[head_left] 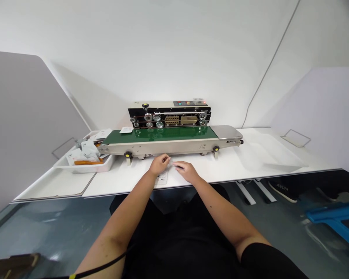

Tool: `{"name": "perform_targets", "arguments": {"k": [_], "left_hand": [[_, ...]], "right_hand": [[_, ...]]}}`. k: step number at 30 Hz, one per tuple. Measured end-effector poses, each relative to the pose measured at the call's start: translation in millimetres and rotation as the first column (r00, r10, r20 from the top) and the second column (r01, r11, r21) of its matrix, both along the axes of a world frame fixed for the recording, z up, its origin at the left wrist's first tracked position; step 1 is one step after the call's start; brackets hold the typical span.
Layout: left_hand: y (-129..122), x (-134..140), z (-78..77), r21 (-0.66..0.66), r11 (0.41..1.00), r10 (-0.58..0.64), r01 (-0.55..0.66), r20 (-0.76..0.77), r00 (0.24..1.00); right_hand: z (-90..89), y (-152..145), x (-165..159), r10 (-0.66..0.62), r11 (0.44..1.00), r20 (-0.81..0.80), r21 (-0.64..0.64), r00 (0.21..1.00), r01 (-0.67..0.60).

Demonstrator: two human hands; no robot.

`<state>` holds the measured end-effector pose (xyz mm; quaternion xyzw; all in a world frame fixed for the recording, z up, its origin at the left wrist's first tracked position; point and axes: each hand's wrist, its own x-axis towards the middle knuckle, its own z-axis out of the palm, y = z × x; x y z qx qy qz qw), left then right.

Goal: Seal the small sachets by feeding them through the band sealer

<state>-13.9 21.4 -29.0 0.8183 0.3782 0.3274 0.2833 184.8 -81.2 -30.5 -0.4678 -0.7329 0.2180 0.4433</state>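
Observation:
My left hand (159, 164) is closed above the front part of the table, its thumb and fingertips drawn together. A small pale, blurred thing shows at its fingertips, too faint to name. My right hand (186, 171) is just to the right, fingers stretched toward the left fingertips, with a dark gap above the thumb; nothing clear shows in it. Below my left hand a white printed packet (162, 179) lies on the table, partly covered by the hand. Behind both hands stands a band sealing machine with a green conveyor belt (168, 134).
A white packet (126, 130) lies on the belt's left end. The white bin (95, 168) at left holds several white and orange packets. To the right stands a translucent tray (272, 157). Grey partitions (17, 116) flank the table (128, 176).

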Motion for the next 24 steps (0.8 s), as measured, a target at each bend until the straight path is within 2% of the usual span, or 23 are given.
{"name": "perform_targets", "arguments": {"k": [3, 5, 9, 12, 18, 24], "left_hand": [[-2, 1, 3.7, 0.014, 0.998, -0.055, 0.055, 0.02, 0.998], [-5, 1, 6.8, 0.021, 0.993, -0.114, 0.113, 0.033, 0.993], [-7, 4, 9.8, 0.005, 0.979, -0.203, 0.203, 0.054, 0.978], [-5, 5, 7.3, -0.034, 0.976, -0.212, 0.215, 0.081, 0.974], [4, 5, 1.6, -0.114, 0.984, -0.113, 0.134, 0.168, 0.979], [8, 4, 12.5, -0.163, 0.987, 0.057, -0.01, 0.29, 0.955]], "right_hand": [[-2.9, 3, 4, -0.16, 0.987, -0.143, 0.004, 0.977, 0.163], [-4.1, 4, 5, -0.194, 0.98, -0.222, 0.007, 0.956, 0.201], [-6.1, 12, 3, -0.165, 0.985, -0.331, -0.012, 0.929, 0.171], [-8.9, 21, 2, -0.136, 0.991, -0.382, -0.046, 0.914, 0.128], [-15.3, 31, 0, -0.147, 0.988, -0.452, -0.117, 0.88, 0.104], [-13.9, 32, -2, -0.165, 0.977, -0.472, -0.196, 0.866, 0.08]]}}
